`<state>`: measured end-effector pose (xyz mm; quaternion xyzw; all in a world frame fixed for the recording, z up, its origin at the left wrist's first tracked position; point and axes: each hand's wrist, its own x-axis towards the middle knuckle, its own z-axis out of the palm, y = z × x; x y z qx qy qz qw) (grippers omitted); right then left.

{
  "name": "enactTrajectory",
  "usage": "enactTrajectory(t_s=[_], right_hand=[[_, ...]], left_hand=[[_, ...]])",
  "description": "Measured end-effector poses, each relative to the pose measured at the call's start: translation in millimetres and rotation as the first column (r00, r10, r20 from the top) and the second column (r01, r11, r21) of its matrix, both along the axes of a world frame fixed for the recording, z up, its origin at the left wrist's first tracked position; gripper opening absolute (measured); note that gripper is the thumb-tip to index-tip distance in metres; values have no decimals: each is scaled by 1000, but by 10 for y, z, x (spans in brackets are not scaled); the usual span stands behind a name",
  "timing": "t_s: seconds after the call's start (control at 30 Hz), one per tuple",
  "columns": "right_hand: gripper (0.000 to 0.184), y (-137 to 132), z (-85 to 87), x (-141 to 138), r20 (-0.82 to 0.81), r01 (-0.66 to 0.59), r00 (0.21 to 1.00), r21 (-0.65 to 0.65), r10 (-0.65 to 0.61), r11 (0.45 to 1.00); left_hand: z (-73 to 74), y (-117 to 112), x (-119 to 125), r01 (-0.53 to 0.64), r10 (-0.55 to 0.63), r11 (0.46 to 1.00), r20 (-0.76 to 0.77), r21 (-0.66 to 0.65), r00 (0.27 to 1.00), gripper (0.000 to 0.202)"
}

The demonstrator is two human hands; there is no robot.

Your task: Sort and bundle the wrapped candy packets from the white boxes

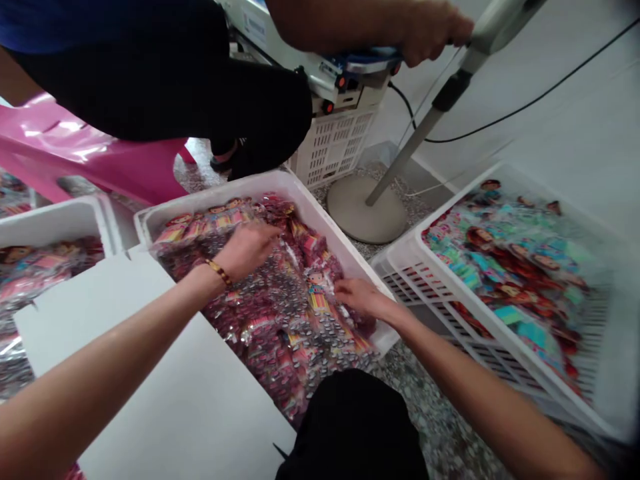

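Observation:
A white plastic crate [345,240] holds many clear packets with printed doll figures, pink and yellow stripes and small silvery pieces. Over its far part is my left hand [249,248], wearing a beaded bracelet, its fingers bent and together at the packets; whatever lies under the fingertips is hidden. At the crate's right side my right hand [361,297] has curled fingers at the edge of a clear packet [319,293] with a doll figure and yellow and pink stripes. The fingers look closed on that edge.
A white board [185,393] lies left of the crate. On the right stands a white slotted crate [440,280] of turquoise and red packets. Ahead are a round stand base [367,210], a cable, a pink stool [95,147] and a seated person working at a machine.

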<state>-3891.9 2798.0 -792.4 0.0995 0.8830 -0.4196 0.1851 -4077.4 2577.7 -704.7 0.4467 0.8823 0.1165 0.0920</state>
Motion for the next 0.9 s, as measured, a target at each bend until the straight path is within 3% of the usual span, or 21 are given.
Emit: enactTrajectory(t_s=[0.1, 0.2, 0.4, 0.6, 0.73, 0.9], right_hand=[[20, -8, -155, 306, 50, 73, 996, -79, -70, 994], [18, -59, -194, 354, 40, 111, 994, -160, -106, 981], [19, -89, -242, 308, 89, 218, 975, -264, -201, 940], [14, -116, -275, 326, 152, 311, 949, -314, -275, 897], [22, -89, -317, 342, 181, 341, 939, -350, -294, 872], [31, -78, -373, 361, 176, 349, 936, -378, -304, 857]], left_hand=[[-205, 187, 527, 316, -291, 944, 211, -95, 933, 21], [-410, 254, 858, 390, -340, 912, 299, -129, 892, 15], [-590, 179, 976, 300, -239, 945, 351, -130, 905, 16], [-653, 127, 1024, 218, -185, 975, 419, -32, 889, 29], [-694, 96, 1083, 156, -154, 987, 455, 34, 877, 16], [-681, 134, 1126, 7, -67, 991, 440, 137, 896, 16]])
